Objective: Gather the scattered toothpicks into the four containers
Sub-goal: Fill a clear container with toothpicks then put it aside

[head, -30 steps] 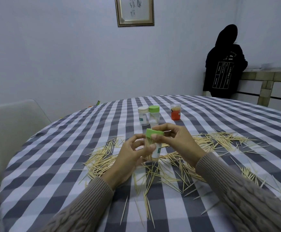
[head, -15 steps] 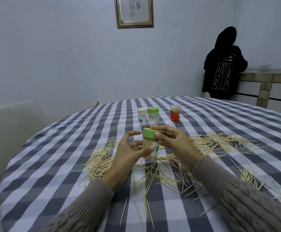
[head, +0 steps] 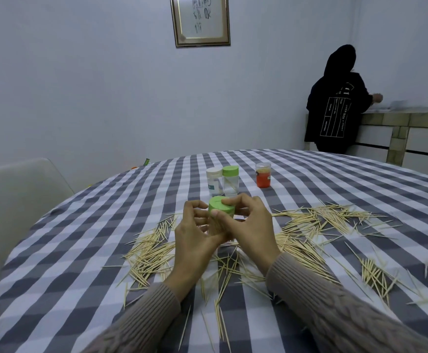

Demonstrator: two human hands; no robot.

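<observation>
- Gripping toothpick container (head: 219, 222) body, left hand (head: 193, 242); right hand (head: 248, 229) pinches its green lid (head: 221, 206), above scattered toothpicks (head: 307, 225).
- Checked tablecloth (head: 80, 276) bare along near-left edge.
- Container base hidden by fingers.

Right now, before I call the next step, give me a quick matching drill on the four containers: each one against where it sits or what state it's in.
Things:
1. green-lidded container
2. white-lidded container
3. clear green-capped container
4. orange container

Places or states:
A. standing alone, farthest right of the far group
B. held by both hands above the toothpicks
C. standing at the far left of the group
D. standing between the white-lidded one and the orange one

Pairs: 1-B, 2-C, 3-D, 4-A
</observation>
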